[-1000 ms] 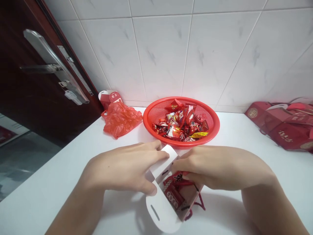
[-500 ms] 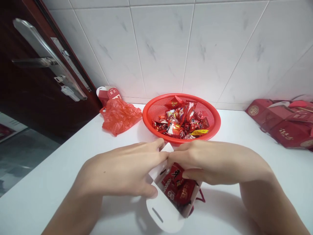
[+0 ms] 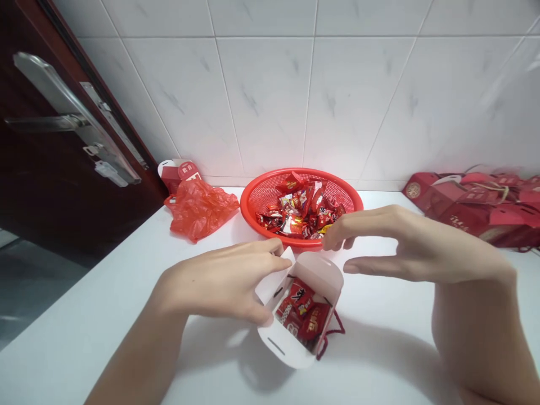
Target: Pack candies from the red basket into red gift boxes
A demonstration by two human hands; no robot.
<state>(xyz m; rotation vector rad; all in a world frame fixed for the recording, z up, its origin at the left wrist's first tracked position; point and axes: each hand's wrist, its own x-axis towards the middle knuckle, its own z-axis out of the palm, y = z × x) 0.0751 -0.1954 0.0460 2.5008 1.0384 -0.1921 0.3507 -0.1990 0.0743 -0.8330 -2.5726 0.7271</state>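
On the white table an open gift box (image 3: 291, 350) shows its pale inside, with flaps spread and a dark red cord (image 3: 340, 329) at its right side. Several red-wrapped candies (image 3: 304, 312) lie in it. My left hand (image 3: 230, 281) grips the box's left side, thumb by the near flap and fingers at the far-left flap. My right hand (image 3: 400, 247) is in the air right of the box, thumb and fingers apart, holding nothing. Its fingertips overlap the near-right rim of a red plastic basket (image 3: 246, 209) in view; contact cannot be told. The basket holds mixed wrapped candies (image 3: 293, 219).
A crumpled red plastic bag (image 3: 201, 208) lies left of the basket, before a small red-and-white box (image 3: 171, 175). Several dark red boxes (image 3: 458, 203) are piled at the far right. A tiled wall (image 3: 270, 107) backs the table; a dark door (image 3: 46, 169) is at left.
My right hand has let go of the box and moved right, its fingers opening. The far flap and the candies inside show more fully. My left hand stays on the box.
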